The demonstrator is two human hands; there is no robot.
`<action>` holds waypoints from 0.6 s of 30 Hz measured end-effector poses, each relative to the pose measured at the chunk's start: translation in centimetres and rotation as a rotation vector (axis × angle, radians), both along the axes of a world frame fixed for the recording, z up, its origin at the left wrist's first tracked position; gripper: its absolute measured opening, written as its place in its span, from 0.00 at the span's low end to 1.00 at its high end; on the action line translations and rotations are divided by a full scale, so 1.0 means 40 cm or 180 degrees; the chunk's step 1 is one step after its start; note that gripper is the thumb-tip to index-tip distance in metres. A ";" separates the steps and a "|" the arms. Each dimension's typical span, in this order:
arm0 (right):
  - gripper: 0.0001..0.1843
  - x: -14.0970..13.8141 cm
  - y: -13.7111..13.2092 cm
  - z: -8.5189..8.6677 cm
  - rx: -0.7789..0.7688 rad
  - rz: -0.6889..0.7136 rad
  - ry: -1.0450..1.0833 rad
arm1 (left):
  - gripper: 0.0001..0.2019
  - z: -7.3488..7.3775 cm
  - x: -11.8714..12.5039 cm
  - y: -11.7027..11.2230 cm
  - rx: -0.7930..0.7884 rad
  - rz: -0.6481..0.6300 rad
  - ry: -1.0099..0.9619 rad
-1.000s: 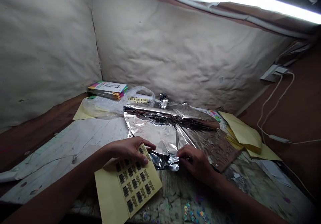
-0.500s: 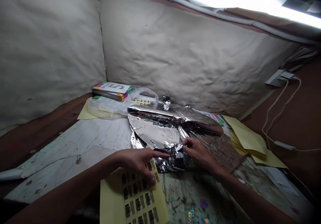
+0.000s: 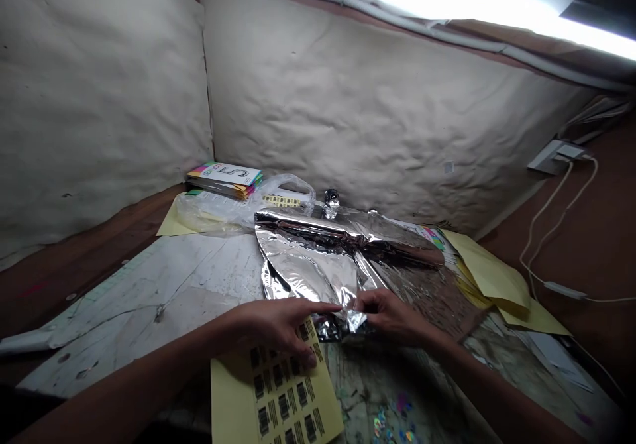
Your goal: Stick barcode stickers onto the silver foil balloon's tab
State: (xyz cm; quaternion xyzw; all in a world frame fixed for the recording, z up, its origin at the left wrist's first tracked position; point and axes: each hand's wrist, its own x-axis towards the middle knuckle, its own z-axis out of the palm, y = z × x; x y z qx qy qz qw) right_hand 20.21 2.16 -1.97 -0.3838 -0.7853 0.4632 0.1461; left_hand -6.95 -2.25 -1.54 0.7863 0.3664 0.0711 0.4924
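My left hand holds a yellow sheet of barcode labels under its palm and thumb. Its index finger points right and reaches the edge of a flat silver foil balloon. With thumb and fingers pinched together, my right hand grips the near end of that foil, where it is bent up and shiny. The two hands' fingertips almost meet there. More layers of crumpled silver foil lie stacked behind, folded over along the top. What lies beneath the pinched end is hidden.
A stack of colourful printed cards and a clear plastic bag sit at the back left. Yellow sheets lie on the right, near a white cable. Shiny scraps are scattered in front.
My right hand has drawn the foil end slightly toward me, and the foil there is now folded over the dark piece seen before. The label sheet has shifted a little right.
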 end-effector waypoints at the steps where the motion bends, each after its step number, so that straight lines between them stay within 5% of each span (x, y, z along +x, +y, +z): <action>1: 0.13 0.004 0.005 0.002 -0.0236 0.0091 0.0005 | 0.46 -0.002 0.001 0.001 -0.0016 -0.0036 0.0035; 4: 0.16 0.004 0.016 -0.001 -0.0805 0.0067 0.0039 | 0.45 -0.008 0.005 0.005 -0.0001 -0.0157 0.0038; 9: 0.16 -0.027 0.017 -0.016 -0.0856 -0.0473 0.0490 | 0.47 -0.007 0.009 0.005 0.0148 -0.0195 0.0053; 18: 0.17 -0.014 0.062 0.033 -0.1381 -0.0234 -0.0125 | 0.48 -0.009 0.005 0.001 -0.0043 -0.0295 0.0192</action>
